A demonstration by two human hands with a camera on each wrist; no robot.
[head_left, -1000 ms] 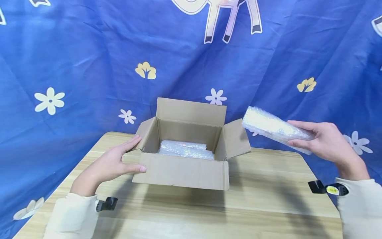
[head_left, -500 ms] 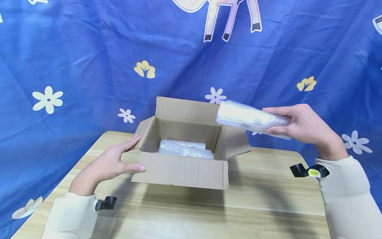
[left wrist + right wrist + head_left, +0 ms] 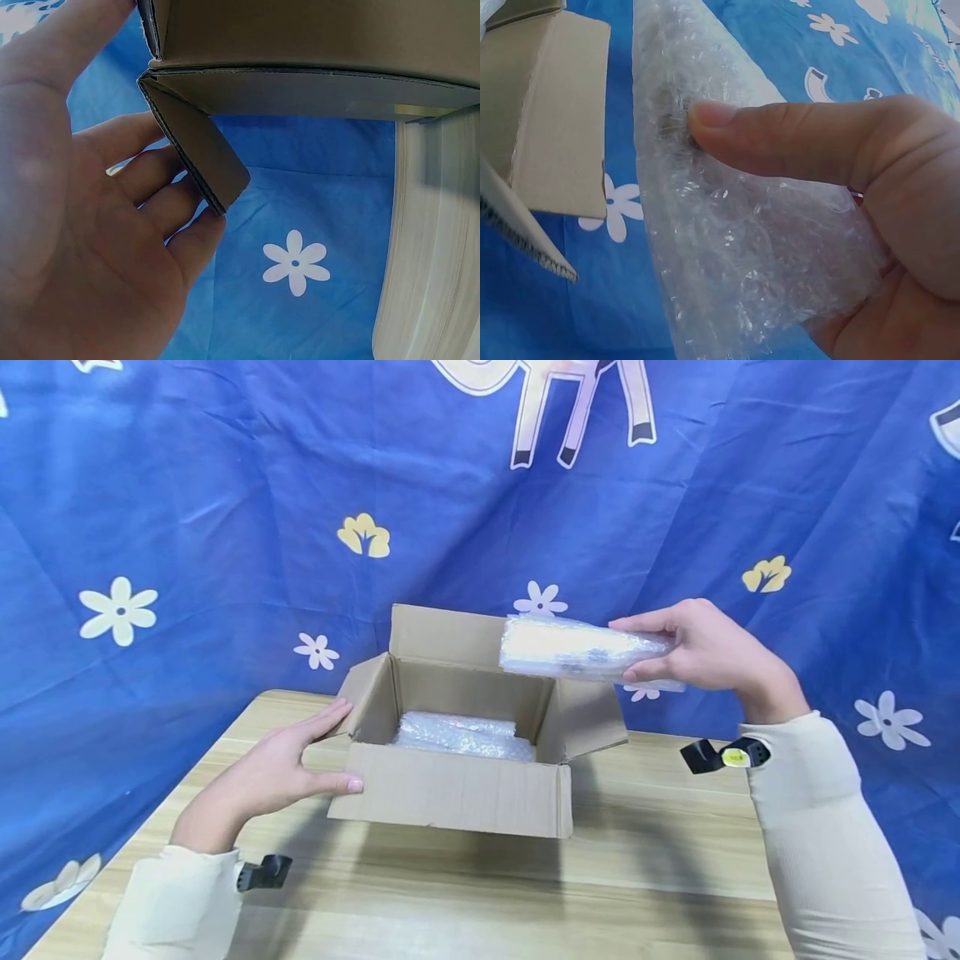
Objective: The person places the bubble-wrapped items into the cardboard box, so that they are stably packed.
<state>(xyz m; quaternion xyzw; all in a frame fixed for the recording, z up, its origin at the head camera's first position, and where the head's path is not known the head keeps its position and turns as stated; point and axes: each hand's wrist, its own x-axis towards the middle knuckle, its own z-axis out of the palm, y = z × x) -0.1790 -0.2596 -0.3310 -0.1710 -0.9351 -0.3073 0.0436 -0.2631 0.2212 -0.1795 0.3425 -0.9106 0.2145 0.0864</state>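
An open cardboard box point(image 3: 450, 789) stands on the table, its flaps spread. Inside lie bubble-wrapped bundles point(image 3: 465, 735). My left hand point(image 3: 273, 777) rests at the box's left front corner: fairly straight fingers lie on the left flap point(image 3: 202, 150), which hides their tips in the left wrist view, and the thumb touches the front flap. With my right hand point(image 3: 708, 647) I hold another bubble-wrapped bundle point(image 3: 570, 647) by its right end, thumb on one side, fingers largely hidden behind it. Its free end overlaps the box's back flap in the head view; what is wrapped inside does not show clearly.
The wooden table point(image 3: 420, 902) has a rounded far edge. Behind it hangs a blue cloth point(image 3: 225, 527) printed with flowers and animals. The box's right flap point(image 3: 592, 718) sticks outward below the held bundle. Black straps with small devices point(image 3: 731, 756) sit on both wrists.
My right hand has carried the bubble-wrapped bundle leftward and up, from right of the box to above its right flap and back right corner. My left hand and the box have stayed put.
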